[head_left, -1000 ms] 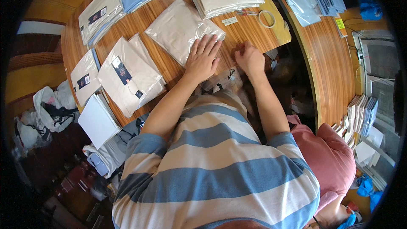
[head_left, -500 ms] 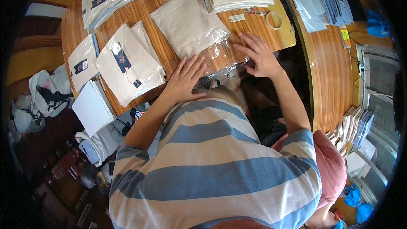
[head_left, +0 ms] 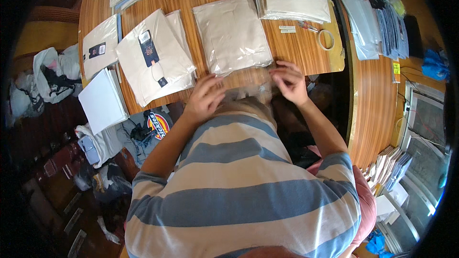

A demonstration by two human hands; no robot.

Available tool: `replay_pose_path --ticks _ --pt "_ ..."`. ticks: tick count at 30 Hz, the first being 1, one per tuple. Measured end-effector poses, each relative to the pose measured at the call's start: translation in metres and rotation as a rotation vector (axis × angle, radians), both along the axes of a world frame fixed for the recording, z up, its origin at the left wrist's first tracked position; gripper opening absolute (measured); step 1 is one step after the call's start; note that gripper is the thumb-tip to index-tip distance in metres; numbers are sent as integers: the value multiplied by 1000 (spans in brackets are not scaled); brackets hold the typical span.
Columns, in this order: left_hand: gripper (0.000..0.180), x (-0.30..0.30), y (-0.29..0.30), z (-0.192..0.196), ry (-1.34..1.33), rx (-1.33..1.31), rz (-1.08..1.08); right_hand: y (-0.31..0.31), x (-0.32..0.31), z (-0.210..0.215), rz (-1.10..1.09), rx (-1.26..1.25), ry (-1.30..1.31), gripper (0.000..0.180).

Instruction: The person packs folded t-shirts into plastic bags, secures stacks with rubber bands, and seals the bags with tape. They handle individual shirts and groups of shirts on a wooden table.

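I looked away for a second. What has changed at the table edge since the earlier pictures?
Both hands slid back off the bagged beige garment toward the person. The left hand and right hand now pinch the clear bag's loose open end at the table edge. The other packed shirts and tape roll stayed put.

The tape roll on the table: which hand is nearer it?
Right. The right hand is just below-left of the tape roll; the left hand is farther left.
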State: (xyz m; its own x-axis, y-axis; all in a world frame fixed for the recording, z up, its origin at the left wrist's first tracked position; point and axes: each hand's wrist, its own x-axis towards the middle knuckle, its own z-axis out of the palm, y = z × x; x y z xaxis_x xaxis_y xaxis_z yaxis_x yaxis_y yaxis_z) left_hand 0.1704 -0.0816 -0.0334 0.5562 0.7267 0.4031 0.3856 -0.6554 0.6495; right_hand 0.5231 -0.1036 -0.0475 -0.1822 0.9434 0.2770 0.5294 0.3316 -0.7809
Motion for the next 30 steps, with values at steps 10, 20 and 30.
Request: replay_pose_path --ticks 10,20,30 --pt "29 57 36 -12 -431 -631 453 65 -29 -15 -403 -296 490 26" --pt "37 65 48 -40 -531 -825 534 64 -29 -26 -490 -193 408 33" --pt "38 74 52 -27 -304 -716 696 88 -42 -33 -655 -178 -105 39"
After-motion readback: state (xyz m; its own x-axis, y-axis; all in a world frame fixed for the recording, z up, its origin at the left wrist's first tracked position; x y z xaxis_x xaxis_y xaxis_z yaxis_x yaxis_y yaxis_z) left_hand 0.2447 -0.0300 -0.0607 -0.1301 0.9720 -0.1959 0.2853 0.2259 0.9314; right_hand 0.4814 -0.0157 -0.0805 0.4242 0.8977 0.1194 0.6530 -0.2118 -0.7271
